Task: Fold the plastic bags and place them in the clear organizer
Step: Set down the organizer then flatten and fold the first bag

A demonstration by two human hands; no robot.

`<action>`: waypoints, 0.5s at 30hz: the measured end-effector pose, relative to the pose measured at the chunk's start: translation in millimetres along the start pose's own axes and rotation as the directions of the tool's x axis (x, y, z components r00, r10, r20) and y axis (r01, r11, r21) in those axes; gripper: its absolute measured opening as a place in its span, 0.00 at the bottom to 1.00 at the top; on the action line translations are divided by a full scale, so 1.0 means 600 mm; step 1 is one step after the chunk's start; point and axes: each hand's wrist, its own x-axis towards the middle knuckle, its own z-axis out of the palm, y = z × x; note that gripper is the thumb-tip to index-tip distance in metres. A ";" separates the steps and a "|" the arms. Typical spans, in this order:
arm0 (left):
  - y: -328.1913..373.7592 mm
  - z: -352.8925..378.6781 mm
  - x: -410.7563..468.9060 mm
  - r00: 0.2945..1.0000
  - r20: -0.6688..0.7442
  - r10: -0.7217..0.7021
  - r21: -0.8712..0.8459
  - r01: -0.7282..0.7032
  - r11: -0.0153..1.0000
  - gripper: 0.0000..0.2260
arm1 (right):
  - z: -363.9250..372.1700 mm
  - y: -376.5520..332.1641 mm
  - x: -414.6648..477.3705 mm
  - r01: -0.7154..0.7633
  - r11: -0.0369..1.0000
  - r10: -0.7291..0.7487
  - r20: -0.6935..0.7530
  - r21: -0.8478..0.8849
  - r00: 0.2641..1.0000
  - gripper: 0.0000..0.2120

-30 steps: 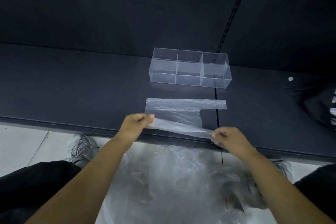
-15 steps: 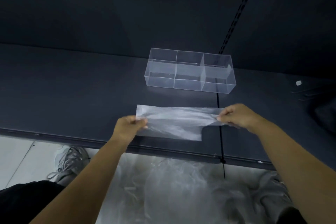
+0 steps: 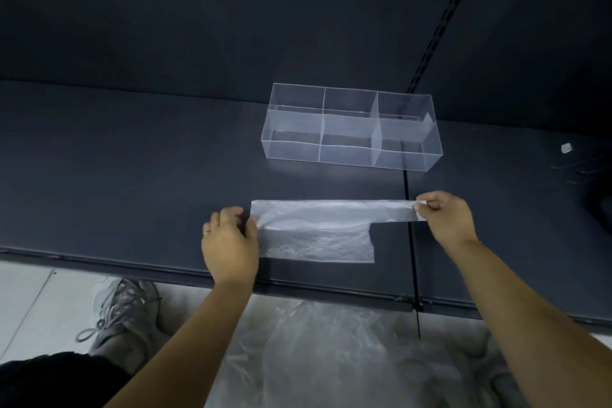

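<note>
Shelf (image 3: 132, 175) runs across the view, with its front edge nearest the person. Organizer (image 3: 351, 129) sits on the shelf, right of centre and towards the back, long side facing forward. Bag (image 3: 318, 232) lies flat on the shelf in front of the organizer, apart from it and near the front edge. Left hand (image 3: 230, 242) grips the bag's left end. Right hand (image 3: 445, 219) pinches the tip of the strip at its far right, just past the shelf seam (image 3: 409, 195). Small object (image 3: 566, 148) on the shelf, well right of the organizer. Below the shelf edge on the floor: bag pile (image 3: 331, 358) between the forearms, shoe (image 3: 122, 311) to its left.
</note>
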 end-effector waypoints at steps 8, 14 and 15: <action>-0.011 0.055 -0.021 0.768 0.421 0.483 0.161 -0.587 0.793 0.26 | 0.002 -0.011 -0.002 -0.003 0.997 0.004 0.006 -0.074 1.000 0.05; -0.017 0.065 -0.026 0.759 0.495 0.424 0.319 -0.612 0.723 0.37 | 0.099 -0.088 -0.087 0.260 0.838 -0.415 -0.252 -0.480 0.874 0.15; -0.017 0.065 -0.026 0.759 0.501 0.417 0.326 -0.612 0.721 0.38 | 0.136 -0.108 -0.113 0.410 0.796 -0.510 -0.128 -0.445 0.851 0.17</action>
